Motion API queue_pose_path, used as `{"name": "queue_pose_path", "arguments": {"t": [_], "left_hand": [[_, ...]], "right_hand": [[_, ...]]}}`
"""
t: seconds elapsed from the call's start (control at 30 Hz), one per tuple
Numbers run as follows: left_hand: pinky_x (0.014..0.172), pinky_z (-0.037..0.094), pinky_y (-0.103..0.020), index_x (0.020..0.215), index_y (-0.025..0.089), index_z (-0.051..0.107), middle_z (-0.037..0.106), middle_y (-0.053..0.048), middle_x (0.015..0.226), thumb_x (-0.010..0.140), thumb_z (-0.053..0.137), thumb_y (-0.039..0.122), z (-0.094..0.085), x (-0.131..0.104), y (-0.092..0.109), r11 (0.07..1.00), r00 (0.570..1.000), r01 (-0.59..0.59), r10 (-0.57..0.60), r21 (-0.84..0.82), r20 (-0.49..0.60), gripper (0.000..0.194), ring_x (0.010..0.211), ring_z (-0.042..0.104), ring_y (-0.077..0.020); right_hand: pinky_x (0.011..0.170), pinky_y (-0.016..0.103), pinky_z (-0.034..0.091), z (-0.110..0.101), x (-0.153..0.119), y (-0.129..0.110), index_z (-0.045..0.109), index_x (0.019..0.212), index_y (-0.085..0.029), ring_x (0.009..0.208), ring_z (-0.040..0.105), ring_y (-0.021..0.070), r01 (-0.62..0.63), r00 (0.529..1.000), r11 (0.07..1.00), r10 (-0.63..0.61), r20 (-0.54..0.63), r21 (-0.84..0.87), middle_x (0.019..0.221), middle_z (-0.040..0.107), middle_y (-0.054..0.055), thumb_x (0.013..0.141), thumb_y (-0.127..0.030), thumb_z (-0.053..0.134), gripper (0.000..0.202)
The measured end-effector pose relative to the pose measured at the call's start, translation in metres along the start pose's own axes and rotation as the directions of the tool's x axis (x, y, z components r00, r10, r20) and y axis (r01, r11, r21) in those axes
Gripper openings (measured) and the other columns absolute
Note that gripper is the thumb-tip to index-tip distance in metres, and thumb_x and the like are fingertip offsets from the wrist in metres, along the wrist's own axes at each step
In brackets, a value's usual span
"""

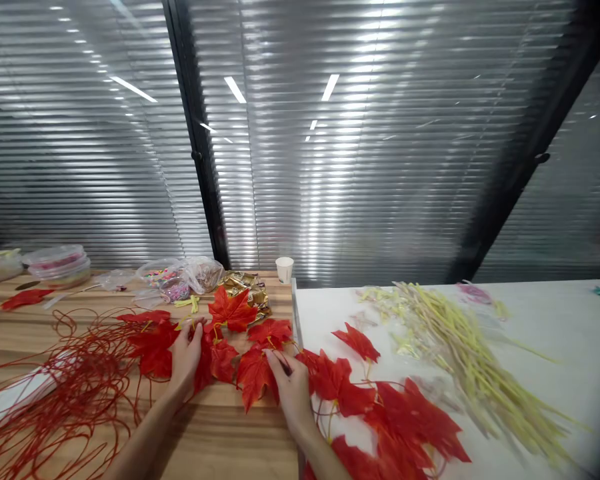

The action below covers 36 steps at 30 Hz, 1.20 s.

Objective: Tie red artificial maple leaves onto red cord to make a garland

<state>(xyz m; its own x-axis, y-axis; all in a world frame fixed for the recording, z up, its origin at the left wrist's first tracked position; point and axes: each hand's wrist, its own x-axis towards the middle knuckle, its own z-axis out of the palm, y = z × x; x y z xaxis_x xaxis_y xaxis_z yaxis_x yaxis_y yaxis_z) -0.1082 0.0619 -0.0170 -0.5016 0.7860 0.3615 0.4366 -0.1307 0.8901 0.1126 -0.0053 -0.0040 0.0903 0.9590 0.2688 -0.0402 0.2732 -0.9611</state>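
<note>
A garland of red artificial maple leaves [233,309] runs across the table between my two hands and on to the right. My left hand [186,357] is closed in a pinch on it, among the leaves on the wooden top. Thumb and fingers of my right hand [291,388] pinch the same garland beside a hanging leaf [254,375], near the seam between the two tabletops. More leaves of the garland [405,420] lie on the white top to the right. Just left of my left hand lies a loose tangle of thin red cord [93,380].
Yellow strips [460,347] lie in a long bundle on the white table [530,313]. At the back stand a paper cup [285,270], a gold wrapper [245,287], plastic bags of small bits [175,277] and lidded tubs [60,267]. Blinds [330,167] rise behind.
</note>
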Motion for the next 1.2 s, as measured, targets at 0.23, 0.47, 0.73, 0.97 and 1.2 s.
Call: {"name": "queue_pose_path", "arguments": {"t": [0.23,0.47,0.73,0.97,1.2], "left_hand": [[0.080,0.043,-0.031,0.095,0.014,0.057,0.061,-0.007,0.092,0.076,0.045,0.026,-0.018,0.013,0.026,0.990,0.861,-0.139,0.114,-0.014,-0.496,0.025,0.084,0.056,-0.0170],[0.078,0.044,-0.028,0.085,0.013,0.056,0.059,-0.006,0.084,0.074,0.049,0.024,-0.023,0.015,0.031,0.960,0.821,-0.280,0.252,0.023,-0.512,0.018,0.080,0.055,-0.0160],[0.070,0.044,-0.028,0.075,0.015,0.062,0.061,-0.003,0.071,0.072,0.043,0.016,-0.025,0.015,0.019,0.979,0.913,-0.174,0.201,0.106,-0.355,0.019,0.069,0.057,-0.0161],[0.081,0.041,-0.030,0.092,0.016,0.059,0.062,-0.007,0.090,0.081,0.041,0.027,-0.026,0.008,0.035,0.978,0.808,-0.198,0.198,0.061,-0.554,0.024,0.087,0.056,-0.0180],[0.071,0.041,-0.025,0.084,0.016,0.056,0.056,-0.002,0.075,0.085,0.036,0.035,-0.022,-0.004,0.050,0.957,0.927,-0.281,0.250,-0.076,-0.280,0.028,0.072,0.052,-0.0142]], "right_hand": [[0.072,0.029,0.047,-0.002,0.003,0.008,0.069,0.084,-0.017,0.077,0.061,0.0197,0.050,0.998,0.999,-0.051,-0.022,-0.012,0.085,0.069,0.006,0.077,-0.036,0.055,0.025],[0.056,0.025,0.043,-0.004,0.001,0.010,0.069,0.072,-0.015,0.058,0.055,0.0155,0.143,0.989,0.978,-0.147,-0.015,-0.151,0.066,0.066,0.004,0.075,-0.038,0.055,0.027],[0.064,0.028,0.046,-0.003,0.004,0.022,0.068,0.076,-0.016,0.069,0.060,0.0184,0.128,0.991,0.988,-0.131,-0.030,-0.085,0.076,0.068,0.006,0.073,-0.038,0.056,0.026],[0.063,0.028,0.045,-0.004,0.002,0.020,0.068,0.075,-0.014,0.067,0.058,0.0176,0.143,0.989,0.983,-0.147,-0.019,-0.119,0.074,0.067,0.006,0.074,-0.037,0.055,0.026],[0.065,0.027,0.044,-0.005,0.002,0.019,0.068,0.076,-0.014,0.069,0.057,0.0172,0.130,0.991,0.984,-0.131,-0.001,-0.120,0.077,0.067,0.005,0.075,-0.036,0.055,0.026]]}}
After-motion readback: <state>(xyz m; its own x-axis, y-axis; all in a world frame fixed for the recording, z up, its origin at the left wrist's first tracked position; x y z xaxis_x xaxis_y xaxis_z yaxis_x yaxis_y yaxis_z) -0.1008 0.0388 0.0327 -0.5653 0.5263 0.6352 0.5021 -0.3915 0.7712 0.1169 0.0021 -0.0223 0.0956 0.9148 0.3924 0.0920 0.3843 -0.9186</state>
